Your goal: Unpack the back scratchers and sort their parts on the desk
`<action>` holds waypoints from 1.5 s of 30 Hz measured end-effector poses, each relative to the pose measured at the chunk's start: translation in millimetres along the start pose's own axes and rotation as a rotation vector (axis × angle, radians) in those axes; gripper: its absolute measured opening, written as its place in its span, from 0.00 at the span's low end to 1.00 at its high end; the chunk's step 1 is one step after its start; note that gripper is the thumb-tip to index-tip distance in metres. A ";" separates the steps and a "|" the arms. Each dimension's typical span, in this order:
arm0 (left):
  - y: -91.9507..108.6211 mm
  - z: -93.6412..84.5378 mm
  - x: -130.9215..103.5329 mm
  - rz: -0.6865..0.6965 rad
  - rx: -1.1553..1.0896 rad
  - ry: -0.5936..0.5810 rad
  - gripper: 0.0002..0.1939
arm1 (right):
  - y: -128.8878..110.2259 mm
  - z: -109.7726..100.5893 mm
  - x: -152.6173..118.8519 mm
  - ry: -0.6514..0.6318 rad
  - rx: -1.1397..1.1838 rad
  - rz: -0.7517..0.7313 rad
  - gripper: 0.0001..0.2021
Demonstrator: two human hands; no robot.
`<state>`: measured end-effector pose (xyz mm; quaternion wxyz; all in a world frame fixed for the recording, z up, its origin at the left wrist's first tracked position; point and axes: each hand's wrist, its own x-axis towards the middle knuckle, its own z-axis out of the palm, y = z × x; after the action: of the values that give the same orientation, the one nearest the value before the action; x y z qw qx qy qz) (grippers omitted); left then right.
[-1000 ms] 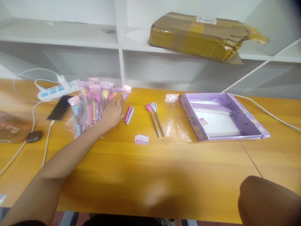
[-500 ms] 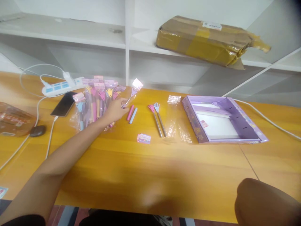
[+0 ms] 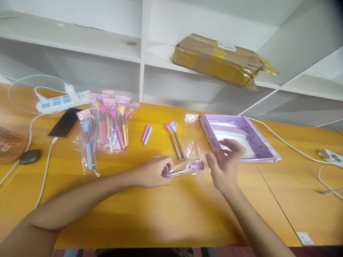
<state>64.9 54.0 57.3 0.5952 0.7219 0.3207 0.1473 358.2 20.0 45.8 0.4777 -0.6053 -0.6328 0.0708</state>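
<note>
My left hand (image 3: 155, 172) is closed around the handle end of a purple back scratcher (image 3: 184, 170) in a clear plastic sleeve, its hand-shaped head pointing right. My right hand (image 3: 226, 164), slightly blurred, is open beside that head with fingers apart and nothing in them. Behind lie two bare back scratchers, one with a pink head (image 3: 168, 127) and one with a blue head (image 3: 173, 126), both on metal rods. Left of them rest a pink handle tube (image 3: 145, 132) and a blue handle tube (image 3: 148, 136). Empty clear sleeves (image 3: 193, 144) lie near the rods.
Several bagged back scratchers (image 3: 112, 125) lie at left, beside a phone (image 3: 65, 123) and a power strip (image 3: 60, 101). A purple display box (image 3: 264, 142) stands behind my right hand. A taped parcel (image 3: 214, 60) sits on the white shelf (image 3: 107, 39). Cables run along both sides.
My left hand has moved from the bagged pile toward the front middle, bringing the purple back scratcher. My right hand has come into view and risen beside it. The view has shifted slightly.
</note>
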 end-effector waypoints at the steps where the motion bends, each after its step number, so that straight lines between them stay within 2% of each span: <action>1: -4.9 0.3 -1.5 0.031 0.040 -0.002 0.13 | 1.0 4.1 -3.9 -0.022 0.025 0.031 0.23; 4: -19.1 -5.1 -9.1 0.012 -0.057 -0.056 0.14 | 5.4 18.9 -11.4 -0.154 0.074 0.123 0.22; 7: -27.8 -10.4 -21.3 -0.057 -0.364 -0.173 0.19 | 4.6 31.5 -17.9 -0.249 0.168 0.175 0.22; 9: -30.6 -9.9 -28.1 -0.074 -0.587 -0.225 0.22 | -2.5 38.2 -24.8 -0.333 0.301 0.194 0.19; 11: -32.6 -5.5 -31.7 -0.092 -0.743 -0.214 0.24 | -14.0 44.8 -33.5 -0.417 0.430 0.203 0.15; 14: -36.1 4.4 -33.1 -0.140 -0.819 -0.141 0.27 | -31.0 55.9 -46.5 -0.465 0.558 0.210 0.13; 17: -40.1 10.8 -37.1 -0.158 -0.749 -0.090 0.34 | -37.9 67.7 -55.5 -0.431 0.559 0.180 0.19; 19: -42.9 10.8 -42.7 -0.165 -0.702 -0.103 0.38 | -37.5 73.4 -58.6 -0.410 0.503 0.135 0.20; 23: -48.6 5.2 -51.9 -0.200 -0.728 -0.273 0.47 | -39.0 74.9 -58.1 -0.306 0.391 -0.057 0.16; 25: -50.8 2.5 -52.4 -0.207 -0.764 -0.348 0.49 | -43.5 72.6 -55.8 -0.229 0.347 -0.161 0.16; 27: -51.9 0.4 -51.0 -0.207 -0.781 -0.390 0.50 | -48.1 70.9 -54.0 -0.213 0.323 -0.214 0.16; 32: -51.0 -3.6 -47.5 -0.225 -0.773 -0.452 0.50 | -47.6 73.1 -53.9 -0.238 0.309 -0.195 0.18; 36: -51.6 -4.4 -47.8 -0.225 -0.804 -0.475 0.49 | -37.8 72.0 -50.3 -0.154 0.275 -0.135 0.15; 39: -53.0 -4.2 -49.0 -0.237 -0.813 -0.468 0.49 | -33.0 65.9 -44.8 -0.116 0.266 -0.155 0.13; 42: -53.3 -4.1 -50.0 -0.252 -0.798 -0.455 0.49 | -34.7 58.6 -42.2 -0.182 0.255 -0.197 0.10; 45: -53.3 -3.9 -50.2 -0.249 -0.784 -0.454 0.49 | -40.6 54.2 -43.1 -0.300 0.321 -0.137 0.09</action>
<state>9.6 29.5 15.9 0.8912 0.4126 0.1868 0.0233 284.3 0.1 21.7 0.4722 -0.4597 -0.7170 0.2272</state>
